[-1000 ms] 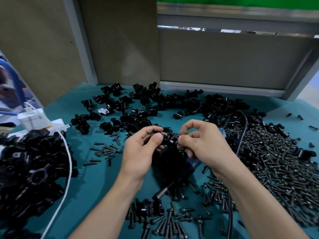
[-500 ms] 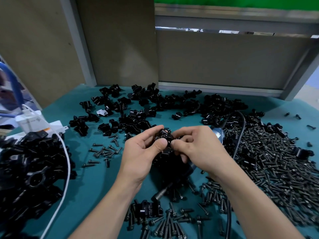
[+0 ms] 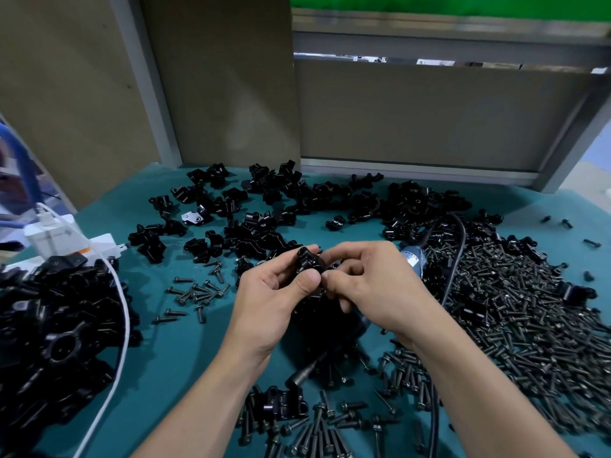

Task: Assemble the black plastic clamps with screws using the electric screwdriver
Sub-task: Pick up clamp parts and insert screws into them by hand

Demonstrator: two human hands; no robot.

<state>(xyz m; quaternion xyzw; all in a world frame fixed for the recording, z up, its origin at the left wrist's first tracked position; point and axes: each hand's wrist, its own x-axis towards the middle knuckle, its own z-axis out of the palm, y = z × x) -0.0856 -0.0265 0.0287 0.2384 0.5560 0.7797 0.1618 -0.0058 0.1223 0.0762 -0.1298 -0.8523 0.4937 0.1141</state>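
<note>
Clamp (image 3: 309, 264) under assembly is held up over the middle of the teal bench (image 3: 185, 352). It sits above the electric screwdriver (image 3: 410, 259), which lies untouched beneath the hands. We record the left hand (image 3: 271, 299) curled round the clamp, thumb pressed on its near face. The right hand (image 3: 373, 289) pinches at the clamp's right edge with thumb and forefinger. Whether a screw sits in that pinch we cannot tell, as the fingers hide it. One second back, the two thumbs were apart with the part lying low between them. They now meet, and the clamp stands taller, one bore turned upward. We judge the parts mated or a screw started, with driving not yet begun. The screw heap (image 3: 529, 309) to the right appears unaltered.
</note>
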